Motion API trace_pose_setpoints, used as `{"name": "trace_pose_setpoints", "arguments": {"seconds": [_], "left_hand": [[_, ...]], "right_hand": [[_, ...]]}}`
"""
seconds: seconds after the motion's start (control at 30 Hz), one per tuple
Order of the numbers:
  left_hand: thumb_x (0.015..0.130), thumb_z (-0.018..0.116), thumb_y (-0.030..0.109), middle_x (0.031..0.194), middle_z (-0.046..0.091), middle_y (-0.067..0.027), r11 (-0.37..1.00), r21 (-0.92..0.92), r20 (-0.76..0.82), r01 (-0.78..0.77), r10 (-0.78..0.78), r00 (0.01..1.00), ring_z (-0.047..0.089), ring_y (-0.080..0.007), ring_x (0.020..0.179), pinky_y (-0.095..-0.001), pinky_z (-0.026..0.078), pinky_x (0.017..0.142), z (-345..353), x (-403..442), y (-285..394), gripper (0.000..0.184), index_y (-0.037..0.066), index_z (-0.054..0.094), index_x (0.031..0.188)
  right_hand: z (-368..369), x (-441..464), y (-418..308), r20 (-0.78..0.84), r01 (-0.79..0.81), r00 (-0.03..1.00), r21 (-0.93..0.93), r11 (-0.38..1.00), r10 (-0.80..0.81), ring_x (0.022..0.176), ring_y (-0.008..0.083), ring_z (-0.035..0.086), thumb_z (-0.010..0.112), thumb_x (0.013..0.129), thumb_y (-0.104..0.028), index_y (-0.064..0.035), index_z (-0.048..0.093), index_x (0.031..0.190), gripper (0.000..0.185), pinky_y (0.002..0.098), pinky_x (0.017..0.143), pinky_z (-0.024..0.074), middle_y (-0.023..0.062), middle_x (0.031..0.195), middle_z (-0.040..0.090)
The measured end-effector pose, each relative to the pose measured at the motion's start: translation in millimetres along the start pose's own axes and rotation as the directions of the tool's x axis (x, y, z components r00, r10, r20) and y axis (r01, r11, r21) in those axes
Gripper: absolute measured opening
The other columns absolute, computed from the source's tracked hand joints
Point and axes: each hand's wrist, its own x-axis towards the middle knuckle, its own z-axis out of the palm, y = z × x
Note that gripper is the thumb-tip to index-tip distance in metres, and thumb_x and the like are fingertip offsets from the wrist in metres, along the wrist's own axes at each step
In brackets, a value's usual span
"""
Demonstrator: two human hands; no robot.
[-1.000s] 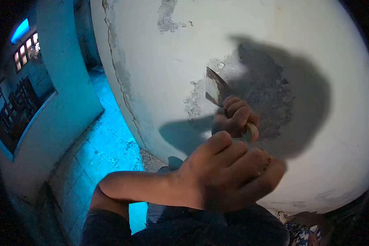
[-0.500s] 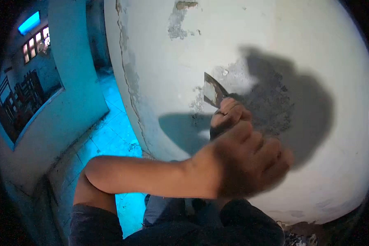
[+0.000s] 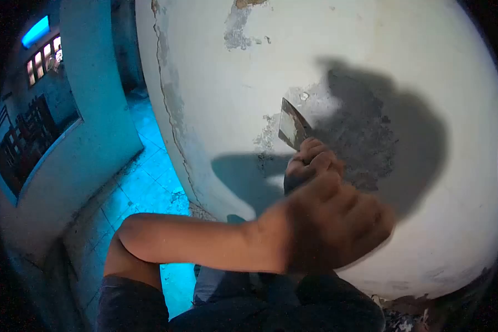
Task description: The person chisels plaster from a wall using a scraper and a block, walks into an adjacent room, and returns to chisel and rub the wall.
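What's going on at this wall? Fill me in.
The camera wearer's right hand grips a scraper in front of a pale wall, by a worn patch. The left hand is curled nearer the camera and blurred, so whether it holds anything is unclear. I can't tell whether the scraper touches the wall.

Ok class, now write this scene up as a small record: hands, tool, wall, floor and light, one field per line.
Right hand: closed around a scraper
Left hand: a fist, nearer the camera, partly covering the right hand; contents hidden
Scraper: blade angled up and left; contact with the wall unclear
Wall: pale, with rough grey patches and a crack near its left edge
Floor: tiled, bluish
Light: casts a large shadow on the wall
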Motion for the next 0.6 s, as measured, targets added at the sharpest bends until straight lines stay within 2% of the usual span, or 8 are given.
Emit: {"name": "trace_pose_setpoints", "arguments": {"seconds": [0.1, 0.13, 0.23, 0.3, 0.33, 0.5, 0.53, 0.6], "left_hand": [[0.070, 0.062, 0.020, 0.071, 0.049, -0.0014, 0.998, 0.024, -0.125, -0.066, 0.069, 0.990, 0.053, -0.0140, 0.060, -0.0290, 0.040, 0.060, -2.4, -0.5, -0.3, 0.024, 0.007, 0.057, 0.089], [0.070, 0.062, 0.020, 0.070, 0.049, -0.0006, 0.999, 0.016, -0.036, -0.032, 0.033, 0.999, 0.052, -0.0140, 0.059, -0.0284, 0.039, 0.059, 0.8, 0.3, -12.7, 0.022, 0.007, 0.057, 0.088], [0.070, 0.063, 0.020, 0.070, 0.048, -0.0001, 0.999, 0.040, 0.086, -0.034, 0.031, 0.996, 0.052, -0.0140, 0.060, -0.0277, 0.039, 0.057, -2.4, 3.6, -9.3, 0.021, 0.008, 0.058, 0.087], [0.073, 0.062, 0.021, 0.071, 0.049, -0.0013, 0.994, -0.020, -0.119, -0.106, 0.102, 0.988, 0.053, -0.0142, 0.059, -0.0281, 0.039, 0.056, -5.7, 2.6, 8.4, 0.021, 0.007, 0.058, 0.089], [0.074, 0.062, 0.021, 0.070, 0.050, -0.0015, 0.992, 0.090, 0.093, -0.093, 0.085, 0.992, 0.052, -0.0137, 0.058, -0.0294, 0.039, 0.056, -6.6, 0.5, -0.1, 0.023, 0.006, 0.057, 0.090], [0.072, 0.063, 0.022, 0.070, 0.050, -0.0042, 0.993, 0.062, 0.048, -0.096, 0.094, 0.994, 0.053, -0.0162, 0.057, -0.0323, 0.041, 0.055, -3.9, 3.0, -3.3, 0.027, 0.004, 0.056, 0.091], [0.069, 0.060, 0.025, 0.071, 0.048, -0.0027, 0.986, 0.139, 0.189, -0.091, 0.063, 0.980, 0.052, -0.0163, 0.060, -0.0316, 0.041, 0.060, -5.6, 5.0, -10.0, 0.030, 0.008, 0.056, 0.093], [0.069, 0.059, 0.026, 0.073, 0.049, -0.0014, 0.983, 0.182, 0.120, -0.036, 0.014, 0.993, 0.052, -0.0152, 0.063, -0.0293, 0.038, 0.060, 2.5, -2.1, -18.6, 0.030, 0.011, 0.056, 0.095]], "right_hand": [[8.8, 0.7, 5.0, -0.044, 0.104, 0.993, -0.040, 0.994, -0.106, 0.051, 0.0124, 0.038, 0.059, 0.086, -0.005, -0.0065, 0.043, 0.069, 0.024, 0.0299, 0.045, 0.0296, 0.0016, 0.059, 0.041], [3.8, 2.4, 4.9, -0.046, 0.102, 0.994, -0.044, 0.994, -0.104, 0.051, 0.0124, 0.038, 0.059, 0.086, -0.005, -0.0065, 0.043, 0.069, 0.024, 0.0299, 0.045, 0.0296, 0.0016, 0.059, 0.041], [-9.3, 10.7, 6.7, 0.213, 0.171, 0.971, -0.284, 0.944, -0.112, 0.049, 0.0097, 0.031, 0.041, 0.088, 0.002, -0.0062, 0.038, 0.067, 0.023, 0.0290, 0.047, 0.0350, 0.0007, 0.052, 0.032], [2.4, 10.4, 4.3, 0.131, 0.155, 0.982, -0.142, 0.978, -0.137, 0.050, 0.0097, 0.031, 0.043, 0.089, 0.001, -0.0062, 0.039, 0.067, 0.023, 0.0280, 0.047, 0.0343, 0.0015, 0.055, 0.036], [10.2, 7.9, -0.5, 0.055, 0.147, 0.988, -0.125, 0.981, -0.141, 0.050, 0.0097, 0.031, 0.044, 0.089, 0.000, -0.0065, 0.039, 0.066, 0.024, 0.0272, 0.047, 0.0339, 0.0018, 0.056, 0.038], [-9.8, -5.4, 22.8, 0.039, 0.152, 0.987, 0.042, 0.987, -0.154, 0.051, 0.0098, 0.031, 0.043, 0.089, 0.002, -0.0063, 0.040, 0.066, 0.024, 0.0261, 0.048, 0.0333, 0.0021, 0.057, 0.038], [-18.1, -8.4, 22.5, 0.125, 0.133, 0.985, -0.147, 0.980, -0.115, 0.053, 0.0122, 0.039, 0.055, 0.083, -0.001, -0.0055, 0.045, 0.073, 0.016, 0.0294, 0.048, 0.0357, 0.0033, 0.061, 0.044], [-30.9, -10.8, 14.0, 0.485, 0.140, 0.834, -0.647, 0.749, 0.263, 0.055, 0.0124, 0.043, 0.062, 0.082, -0.005, -0.0057, 0.047, 0.077, 0.016, 0.0303, 0.050, 0.0380, 0.0030, 0.064, 0.047]]}}
